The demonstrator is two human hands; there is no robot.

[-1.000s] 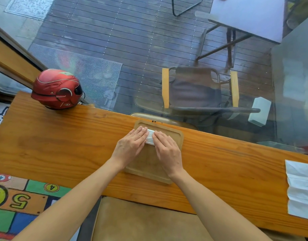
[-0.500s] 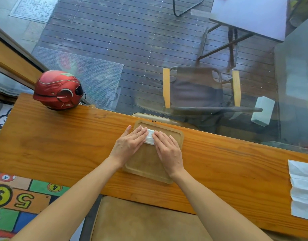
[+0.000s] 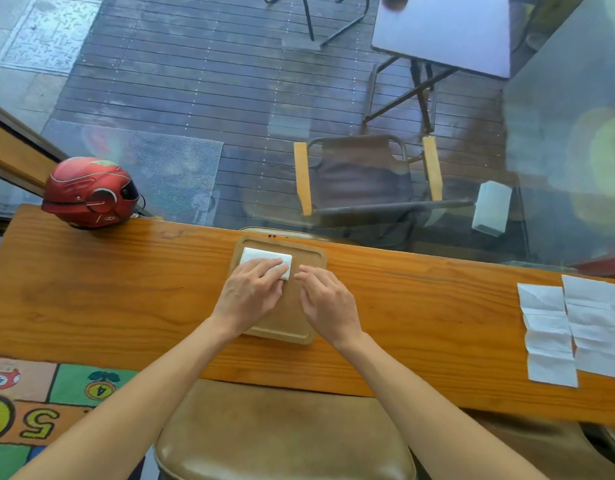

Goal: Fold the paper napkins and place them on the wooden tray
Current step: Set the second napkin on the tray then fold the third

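Hands: both of mine had been pressed side by side over the folded napkin [image 3: 266, 260] half a second before; by this moment they had drawn apart, leaving a gap between them.
Left hand: my left hand [image 3: 252, 296] lay flat, fingers fairly straight, its fingertips resting on the near edge of the napkin, pressing rather than gripping.
Right hand: my right hand [image 3: 328, 303] had slid off to the right and held nothing; its loosely bent fingers hovered over bare tray just beside the napkin.
Napkin: folded into a small white block, it sat in the far left corner of the wooden tray [image 3: 313, 258], just above the middle of the frame, now mostly uncovered.
Meaning: I judged this one folded and placed, with only my left hand to lift away.
Remaining: unfolded napkins [image 3: 573, 327] lay creased and flat at the right edge of the frame on the wooden counter [image 3: 126, 289], well apart from the tray, so the job was only partly done.
Next: my freed right hand was the nearer one to reach for them.
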